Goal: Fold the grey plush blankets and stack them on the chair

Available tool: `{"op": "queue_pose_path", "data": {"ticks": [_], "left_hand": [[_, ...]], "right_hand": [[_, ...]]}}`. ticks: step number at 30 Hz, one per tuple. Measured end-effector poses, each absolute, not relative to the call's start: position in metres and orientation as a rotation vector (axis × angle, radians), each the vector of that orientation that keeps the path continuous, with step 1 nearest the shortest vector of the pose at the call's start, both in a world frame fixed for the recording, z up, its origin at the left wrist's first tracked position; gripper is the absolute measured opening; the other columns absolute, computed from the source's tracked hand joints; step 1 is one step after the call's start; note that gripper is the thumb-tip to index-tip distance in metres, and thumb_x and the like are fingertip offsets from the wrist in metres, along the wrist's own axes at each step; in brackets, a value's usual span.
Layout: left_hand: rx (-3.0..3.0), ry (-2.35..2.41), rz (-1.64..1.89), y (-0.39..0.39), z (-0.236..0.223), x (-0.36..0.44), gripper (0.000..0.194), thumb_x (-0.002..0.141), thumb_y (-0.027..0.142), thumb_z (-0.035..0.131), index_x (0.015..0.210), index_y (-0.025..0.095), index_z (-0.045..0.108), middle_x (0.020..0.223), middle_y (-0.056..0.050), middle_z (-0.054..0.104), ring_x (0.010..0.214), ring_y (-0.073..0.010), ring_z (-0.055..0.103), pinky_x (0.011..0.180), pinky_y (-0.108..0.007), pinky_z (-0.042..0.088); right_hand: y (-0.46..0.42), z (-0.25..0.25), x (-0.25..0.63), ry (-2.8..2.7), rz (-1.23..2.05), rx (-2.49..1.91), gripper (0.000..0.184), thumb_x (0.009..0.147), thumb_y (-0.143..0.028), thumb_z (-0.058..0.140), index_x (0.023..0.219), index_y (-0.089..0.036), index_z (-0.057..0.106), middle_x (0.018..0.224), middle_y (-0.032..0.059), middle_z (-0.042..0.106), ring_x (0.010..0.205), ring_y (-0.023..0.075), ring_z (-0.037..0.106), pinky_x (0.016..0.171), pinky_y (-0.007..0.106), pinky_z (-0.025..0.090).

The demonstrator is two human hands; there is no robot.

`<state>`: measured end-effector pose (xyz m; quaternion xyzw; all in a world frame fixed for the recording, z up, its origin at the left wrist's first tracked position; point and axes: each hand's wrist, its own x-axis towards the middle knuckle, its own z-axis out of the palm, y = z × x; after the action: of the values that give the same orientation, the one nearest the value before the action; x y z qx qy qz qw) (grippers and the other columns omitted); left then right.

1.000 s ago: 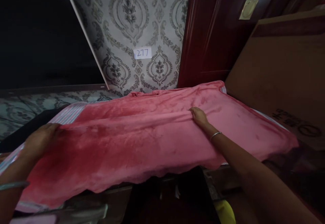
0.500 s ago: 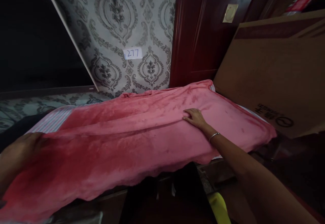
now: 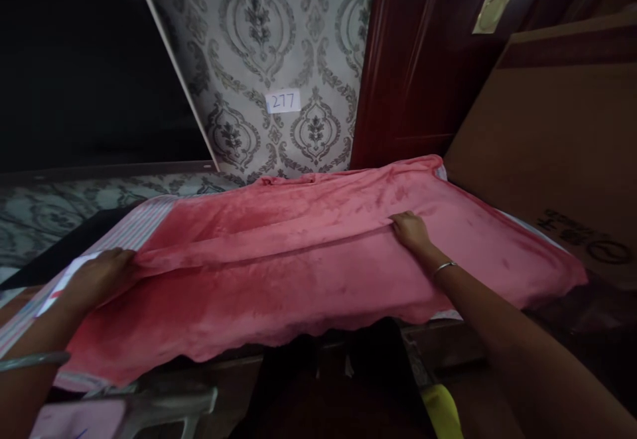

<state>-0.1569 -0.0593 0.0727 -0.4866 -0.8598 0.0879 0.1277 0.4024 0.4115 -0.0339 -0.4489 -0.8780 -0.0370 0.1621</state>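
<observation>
A pink fleece blanket lies spread across a raised surface, with a long fold running across its middle. My left hand grips the left end of that fold, fingers curled on the fabric. My right hand pinches the fold further right, near the blanket's centre. Both wrists wear thin metal bangles. A pink-and-white striped cloth shows under the blanket at the left.
Patterned wallpaper with a paper tag reading 277 stands behind. A dark red door and a large cardboard box are at the right. A dark screen fills the upper left. A yellow object lies low down.
Both hands have kept hold of the blanket's fold and drawn it tauter; the crease is sharper now. My left hand has come back into full view as the camera swung.
</observation>
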Motion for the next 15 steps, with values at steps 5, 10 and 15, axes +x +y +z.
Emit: {"op": "queue_pose_path", "data": {"ticks": [5,10,15], "left_hand": [[-1.251,-2.556,0.285,-0.065,0.08,-0.14,0.019,0.076,0.041,0.047,0.071,0.027,0.058,0.089,-0.012,0.073,0.093,-0.0304,0.068,0.086,-0.034,0.048],[-0.974,-2.564,0.16,-0.06,0.114,-0.109,0.027,0.084,0.035,0.038,0.087,0.026,0.063,0.101,-0.013,0.075,0.1,-0.0314,0.07,0.076,-0.034,0.048],[-0.716,-2.614,0.23,-0.056,0.138,-0.081,0.045,0.094,0.033,0.024,0.104,0.022,0.066,0.102,-0.016,0.075,0.092,-0.0334,0.071,0.068,-0.036,0.047]], "right_hand": [[0.422,-0.025,0.393,-2.313,-0.003,-1.363,0.038,0.092,-0.014,0.042,0.112,-0.016,0.075,0.109,0.0145,0.076,0.105,0.0269,0.066,0.083,0.032,0.048],[0.432,-0.012,0.404,-2.138,0.061,-1.355,0.038,0.089,-0.018,0.042,0.105,-0.015,0.076,0.099,0.0156,0.077,0.093,0.0281,0.07,0.077,0.033,0.05],[0.424,0.003,0.43,-2.065,0.052,-1.204,0.033,0.086,-0.022,0.044,0.097,-0.017,0.074,0.091,0.0136,0.076,0.084,0.0278,0.069,0.071,0.033,0.049]]}}
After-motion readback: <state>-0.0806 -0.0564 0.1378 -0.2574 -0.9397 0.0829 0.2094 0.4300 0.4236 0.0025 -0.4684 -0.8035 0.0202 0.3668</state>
